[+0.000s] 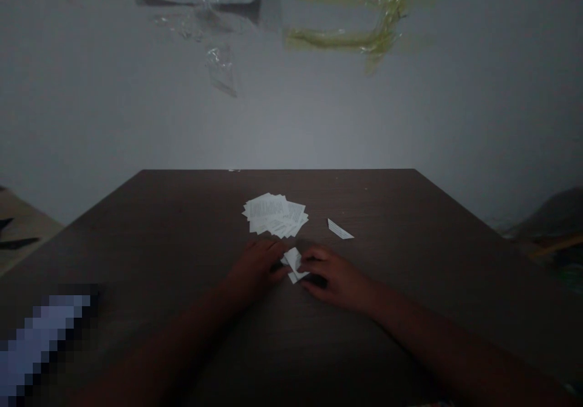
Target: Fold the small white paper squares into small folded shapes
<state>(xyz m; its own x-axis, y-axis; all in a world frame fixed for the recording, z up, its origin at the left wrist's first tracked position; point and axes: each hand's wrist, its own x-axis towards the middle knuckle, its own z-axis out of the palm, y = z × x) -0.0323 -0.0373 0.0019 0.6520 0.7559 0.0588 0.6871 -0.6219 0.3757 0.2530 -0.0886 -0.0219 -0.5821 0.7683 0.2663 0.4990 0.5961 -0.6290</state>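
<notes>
A small white piece of paper (295,262), partly folded over, lies on the table between my two hands. My left hand (259,266) grips its left edge, with the fingers curled and the thumb near the lower corner. From the right, my right hand (339,278) has its fingertips pinched on the paper's other side. The fingers cover part of the folds. Just beyond the hands lies a fanned pile of printed paper pieces (273,214). A narrow folded strip of printed paper (340,229) rests apart, to the right of the pile.
The dark wooden table (191,212) reaches back to a pale wall (296,115) with taped paper and yellow tape (337,39) on it. A pixelated rectangular object (45,340) lies at the near left. Dim, unclear items stand beyond the table's right edge.
</notes>
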